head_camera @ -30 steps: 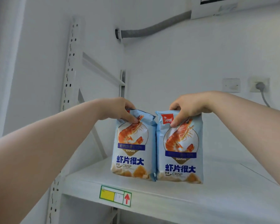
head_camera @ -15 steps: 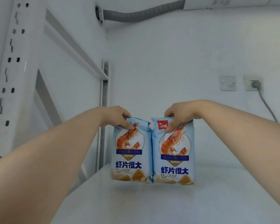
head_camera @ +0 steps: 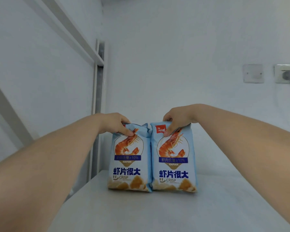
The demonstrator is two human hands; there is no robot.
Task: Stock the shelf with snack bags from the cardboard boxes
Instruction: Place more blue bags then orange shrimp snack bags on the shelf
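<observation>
On the shelf board (head_camera: 208, 211), nearest the camera, bare white surface, nothing stocked on the front part. Both forearms reach in over it from the front edge. Mid-depth: two blue prawn-cracker bags upright, side by side, touching along their inner edges, print facing the camera. Left bag (head_camera: 128, 164) toward the left edge of the board, near the rear upright (head_camera: 98, 97); right bag (head_camera: 173, 166) just beside it. Bottoms look down on the board, though contact is hard to confirm from this angle.

Left hand (head_camera: 115, 123) pinches the top seal of the left bag, thumb on the front face, fingers curled behind; that top is crumpled and folded over. Right hand (head_camera: 176, 118) pinches the right bag's top the same way, thumb beside the red logo. Both hands closed on the bags, not let go.

Behind the bags: rest of the board bare to the back wall. Wall plate (head_camera: 253, 73) and socket with plug (head_camera: 285, 74) on the wall, far right.

Progress, judged: early. These two are the only bags in view and not yet released. No cardboard boxes in frame. Left: release, fetch more, fill the board.
</observation>
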